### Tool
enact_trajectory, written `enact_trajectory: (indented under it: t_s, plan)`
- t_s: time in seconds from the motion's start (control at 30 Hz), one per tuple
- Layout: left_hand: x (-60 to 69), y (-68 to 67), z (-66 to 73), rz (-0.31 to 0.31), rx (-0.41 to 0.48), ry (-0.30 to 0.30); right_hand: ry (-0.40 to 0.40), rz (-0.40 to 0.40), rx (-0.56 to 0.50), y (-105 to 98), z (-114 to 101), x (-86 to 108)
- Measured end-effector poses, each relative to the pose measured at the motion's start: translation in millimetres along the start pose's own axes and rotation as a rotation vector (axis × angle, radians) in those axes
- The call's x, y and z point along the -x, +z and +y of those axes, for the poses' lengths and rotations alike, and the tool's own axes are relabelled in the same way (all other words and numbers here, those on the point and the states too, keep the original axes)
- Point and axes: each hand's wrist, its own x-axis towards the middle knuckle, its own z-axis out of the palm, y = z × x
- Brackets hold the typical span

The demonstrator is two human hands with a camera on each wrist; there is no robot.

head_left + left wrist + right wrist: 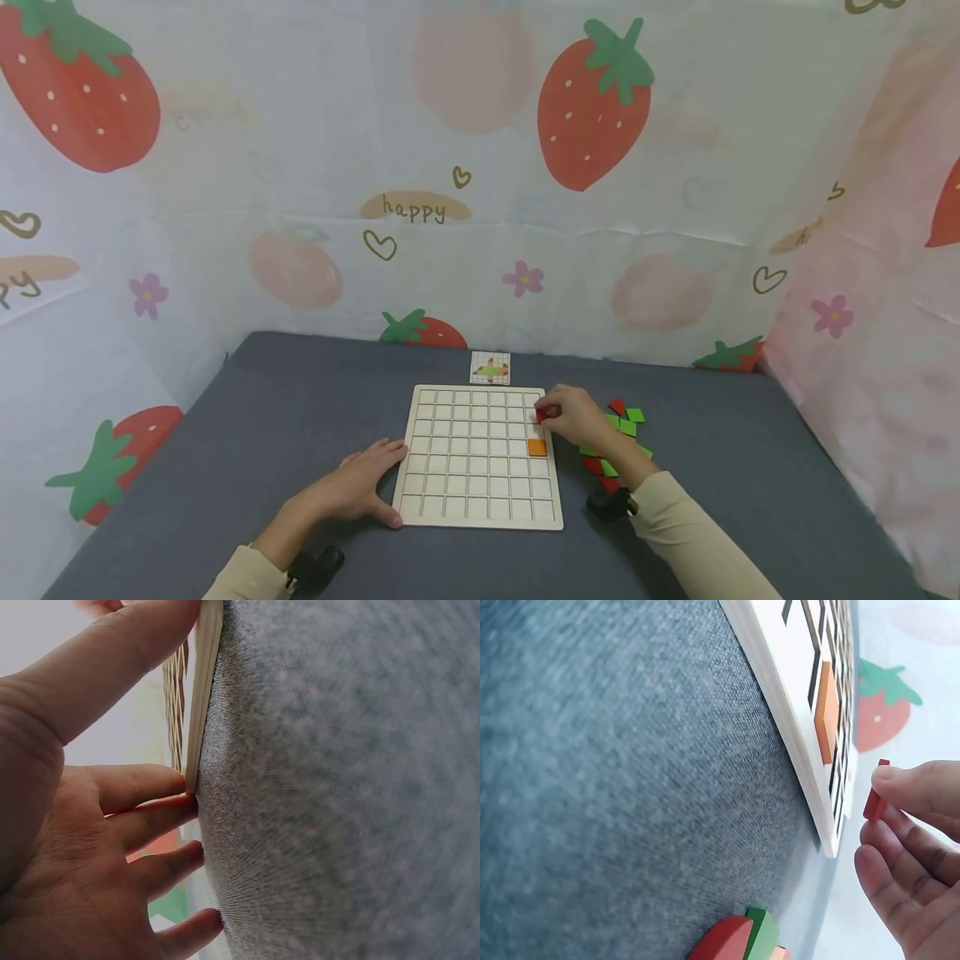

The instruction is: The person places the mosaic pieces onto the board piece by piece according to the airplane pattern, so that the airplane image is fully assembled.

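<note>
A pale wooden grid board [480,523] lies flat on the table, with one orange square tile [537,447] in its right-hand column. My right hand [573,414] pinches a small red tile [877,790] between thumb and fingertips, just over the board's upper right edge. In the right wrist view, the red tile is held apart from the board. My left hand [352,485] rests at the board's left side, its thumb and fingertips touching the edge. In the left wrist view, the fingers [142,787] are spread and fairly straight against the board's side.
Several loose green and red tiles [627,427] lie right of the board, partly under my right forearm. Behind the board is a small pattern card [491,368]. The dark grey cloth-covered table [315,392] meets a strawberry-print curtain [480,275] at its back and sides.
</note>
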Motion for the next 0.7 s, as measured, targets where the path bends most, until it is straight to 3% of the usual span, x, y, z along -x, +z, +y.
enact_trajectory:
  t_s: [0.7]
  plan:
    - [-0.8, 0.4, -1.8, 0.002, 0.0, 0.01, 0.031, -0.066, -0.016, 11, -2, -5.8]
